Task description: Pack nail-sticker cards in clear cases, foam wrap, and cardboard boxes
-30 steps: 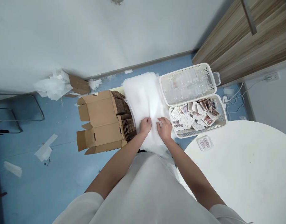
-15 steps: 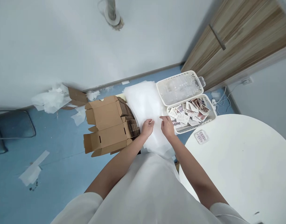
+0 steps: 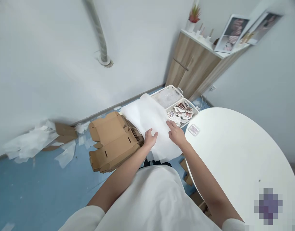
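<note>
A stack of thin white foam sheets (image 3: 147, 117) lies in front of me, between the cardboard boxes and the baskets. My left hand (image 3: 150, 138) rests on the stack's near left part with thumb and fingers apart. My right hand (image 3: 176, 133) lies on the near right part, its fingers curled at a sheet's edge; whether it grips the sheet I cannot make out. Beside the right hand stands a white basket (image 3: 194, 112) filled with small printed cards.
Open cardboard boxes (image 3: 112, 139) stand to the left of the sheets. A second white basket (image 3: 167, 95) with clear plastic pieces sits behind the card basket. A round white table (image 3: 236, 150) carries a small clear case (image 3: 194, 129). Paper scraps (image 3: 31, 142) litter the blue floor; a wooden cabinet (image 3: 195, 69) stands at the wall.
My head has tilted up, bringing the cabinet top and wall pipe into view. Both hands have moved slightly apart on the sheets and the left hand's fingers have spread.
</note>
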Demonstrator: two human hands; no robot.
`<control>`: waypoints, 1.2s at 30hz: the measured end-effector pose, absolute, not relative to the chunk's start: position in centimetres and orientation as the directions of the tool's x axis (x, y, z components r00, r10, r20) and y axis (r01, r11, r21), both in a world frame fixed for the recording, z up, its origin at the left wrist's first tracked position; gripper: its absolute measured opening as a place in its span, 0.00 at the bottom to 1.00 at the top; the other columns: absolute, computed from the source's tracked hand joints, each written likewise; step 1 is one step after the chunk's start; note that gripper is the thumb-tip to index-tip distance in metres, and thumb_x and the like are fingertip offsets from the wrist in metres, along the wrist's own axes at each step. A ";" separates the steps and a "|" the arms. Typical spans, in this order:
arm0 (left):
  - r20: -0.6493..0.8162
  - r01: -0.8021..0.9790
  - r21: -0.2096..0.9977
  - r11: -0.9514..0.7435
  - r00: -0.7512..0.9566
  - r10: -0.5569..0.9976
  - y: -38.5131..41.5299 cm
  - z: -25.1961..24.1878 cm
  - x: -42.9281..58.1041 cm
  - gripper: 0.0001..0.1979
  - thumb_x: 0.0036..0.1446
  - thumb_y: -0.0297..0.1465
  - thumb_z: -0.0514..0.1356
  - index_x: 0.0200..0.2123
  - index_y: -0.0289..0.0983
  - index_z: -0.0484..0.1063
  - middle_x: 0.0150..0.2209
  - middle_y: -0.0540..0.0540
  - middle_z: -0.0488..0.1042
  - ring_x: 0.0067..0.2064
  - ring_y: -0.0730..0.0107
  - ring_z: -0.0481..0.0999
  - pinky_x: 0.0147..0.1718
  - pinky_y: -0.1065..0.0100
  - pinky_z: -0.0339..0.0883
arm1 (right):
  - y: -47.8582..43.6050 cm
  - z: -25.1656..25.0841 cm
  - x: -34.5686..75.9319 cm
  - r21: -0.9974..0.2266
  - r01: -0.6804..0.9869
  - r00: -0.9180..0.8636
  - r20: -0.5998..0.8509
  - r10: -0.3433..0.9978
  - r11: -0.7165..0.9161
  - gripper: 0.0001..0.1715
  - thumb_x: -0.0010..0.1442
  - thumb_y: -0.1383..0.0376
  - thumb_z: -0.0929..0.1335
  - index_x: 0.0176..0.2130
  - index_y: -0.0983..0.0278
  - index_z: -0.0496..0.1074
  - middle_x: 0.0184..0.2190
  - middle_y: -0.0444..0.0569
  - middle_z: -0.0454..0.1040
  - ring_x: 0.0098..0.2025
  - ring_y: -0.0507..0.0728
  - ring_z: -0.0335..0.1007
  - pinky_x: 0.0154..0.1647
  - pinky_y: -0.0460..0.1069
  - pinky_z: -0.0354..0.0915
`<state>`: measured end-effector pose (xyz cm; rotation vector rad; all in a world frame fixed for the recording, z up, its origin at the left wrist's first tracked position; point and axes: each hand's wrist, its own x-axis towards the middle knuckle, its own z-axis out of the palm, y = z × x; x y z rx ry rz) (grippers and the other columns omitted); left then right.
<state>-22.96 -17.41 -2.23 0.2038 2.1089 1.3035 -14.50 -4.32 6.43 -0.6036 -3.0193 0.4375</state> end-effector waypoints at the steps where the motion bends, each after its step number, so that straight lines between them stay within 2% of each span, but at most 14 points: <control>1: -0.446 -0.189 0.836 0.514 -0.779 0.440 -17.3 -2.4 -22.7 0.30 0.51 0.45 0.53 0.54 0.37 0.53 0.59 0.38 0.49 0.60 0.60 0.51 0.54 0.65 0.49 | -4.4 6.5 -13.3 -0.291 0.390 -0.912 0.004 0.409 0.873 0.37 0.49 0.75 0.56 0.59 0.61 0.50 0.58 0.48 0.53 0.51 0.60 0.61 0.34 0.50 0.67; 3: -0.477 -0.193 0.816 0.545 -0.757 0.447 -16.8 -2.5 -22.1 0.35 0.50 0.47 0.52 0.57 0.38 0.47 0.60 0.38 0.45 0.61 0.60 0.48 0.55 0.64 0.49 | -4.4 6.7 -10.7 -0.315 0.431 -0.881 0.056 0.470 0.845 0.39 0.49 0.76 0.56 0.60 0.61 0.46 0.59 0.49 0.51 0.54 0.60 0.58 0.35 0.51 0.68; 5: -0.484 -0.183 0.824 0.537 -0.721 0.497 -16.0 -2.5 -21.3 0.37 0.49 0.49 0.52 0.58 0.39 0.43 0.60 0.38 0.46 0.61 0.61 0.48 0.53 0.64 0.52 | -4.6 6.8 -8.1 -0.338 0.478 -0.840 0.094 0.535 0.810 0.39 0.50 0.76 0.55 0.60 0.61 0.44 0.60 0.49 0.49 0.55 0.60 0.56 0.36 0.51 0.68; 9: -0.396 -0.122 0.903 0.411 -0.606 0.689 -13.7 -1.8 -19.1 0.34 0.51 0.42 0.56 0.57 0.39 0.44 0.52 0.39 0.63 0.52 0.64 0.65 0.47 0.65 0.61 | -5.3 6.9 -3.0 -0.391 0.555 -0.755 0.133 0.642 0.734 0.37 0.51 0.74 0.56 0.60 0.59 0.45 0.59 0.50 0.51 0.53 0.59 0.59 0.40 0.53 0.68; 12: -0.340 -0.073 0.934 0.349 -0.482 0.807 -11.9 -1.0 -16.9 0.29 0.49 0.33 0.58 0.54 0.37 0.52 0.45 0.41 0.69 0.44 0.66 0.71 0.42 0.65 0.64 | -6.1 6.6 0.7 -0.524 0.576 -0.653 0.167 0.739 0.627 0.34 0.52 0.72 0.58 0.58 0.58 0.51 0.57 0.51 0.54 0.45 0.56 0.66 0.40 0.53 0.68; 15: -0.231 0.040 0.965 0.260 -0.347 0.909 -10.2 -0.5 -14.3 0.30 0.47 0.28 0.58 0.54 0.38 0.54 0.46 0.43 0.69 0.47 0.66 0.69 0.45 0.65 0.62 | -6.7 5.7 4.3 -0.747 0.537 -0.461 0.129 0.878 0.391 0.30 0.52 0.68 0.60 0.55 0.57 0.56 0.53 0.53 0.59 0.39 0.55 0.68 0.38 0.54 0.68; 17: -0.195 0.126 0.966 0.228 -0.229 0.954 -9.2 -0.5 -12.2 0.33 0.46 0.26 0.58 0.56 0.37 0.52 0.43 0.44 0.70 0.46 0.66 0.69 0.46 0.65 0.61 | -6.8 5.1 6.7 -0.883 0.437 -0.342 0.015 0.939 0.173 0.29 0.52 0.64 0.62 0.55 0.57 0.56 0.52 0.53 0.61 0.39 0.55 0.69 0.38 0.54 0.67; 19: -0.205 0.213 0.951 0.225 -0.110 0.973 -8.3 -0.6 -10.0 0.35 0.45 0.26 0.57 0.57 0.36 0.50 0.38 0.46 0.72 0.42 0.66 0.71 0.45 0.64 0.61 | -6.5 4.5 9.2 -0.958 0.286 -0.290 -0.115 0.950 -0.029 0.31 0.52 0.60 0.63 0.55 0.57 0.55 0.52 0.53 0.62 0.39 0.56 0.69 0.38 0.54 0.67; 22: -0.211 0.335 0.923 0.191 0.026 0.977 -7.0 -0.7 -6.8 0.34 0.44 0.26 0.57 0.56 0.36 0.52 0.37 0.46 0.72 0.41 0.64 0.71 0.45 0.64 0.60 | -5.4 4.0 12.9 -0.971 0.117 -0.295 -0.234 0.926 -0.208 0.33 0.53 0.53 0.63 0.56 0.58 0.55 0.48 0.54 0.67 0.37 0.57 0.71 0.38 0.55 0.67; 25: -0.197 0.422 0.899 0.118 0.148 0.969 -5.8 -0.7 -4.2 0.30 0.44 0.26 0.57 0.53 0.38 0.57 0.40 0.44 0.71 0.43 0.61 0.70 0.44 0.64 0.60 | -3.7 3.6 16.2 -0.963 0.070 -0.288 -0.271 0.918 -0.262 0.34 0.54 0.48 0.59 0.57 0.58 0.54 0.44 0.53 0.71 0.37 0.58 0.71 0.38 0.55 0.66; 27: -0.186 0.468 0.882 0.052 0.243 0.952 -5.0 -0.8 -2.6 0.26 0.45 0.26 0.56 0.50 0.40 0.60 0.37 0.45 0.72 0.40 0.59 0.71 0.41 0.64 0.61 | -2.1 3.2 18.0 -0.964 0.028 -0.276 -0.260 0.925 -0.263 0.35 0.55 0.47 0.58 0.58 0.59 0.53 0.44 0.53 0.71 0.38 0.58 0.71 0.39 0.56 0.66; 32: -0.175 0.593 0.803 -0.065 0.339 0.925 -2.7 -1.1 0.8 0.18 0.46 0.26 0.54 0.43 0.40 0.63 0.28 0.47 0.70 0.32 0.59 0.71 0.34 0.65 0.61 | 3.4 2.3 21.5 -0.962 -0.071 -0.235 -0.241 0.941 -0.264 0.31 0.53 0.53 0.63 0.55 0.59 0.58 0.48 0.53 0.68 0.42 0.58 0.70 0.42 0.55 0.65; 36: -0.201 0.657 0.749 -0.085 0.347 0.916 -0.3 -0.7 3.3 0.20 0.48 0.25 0.53 0.46 0.40 0.61 0.29 0.47 0.69 0.33 0.62 0.70 0.34 0.67 0.60 | 8.5 3.2 23.5 -0.957 0.037 -0.150 -0.290 0.945 -0.288 0.29 0.48 0.61 0.67 0.51 0.58 0.62 0.48 0.49 0.68 0.40 0.54 0.69 0.42 0.53 0.65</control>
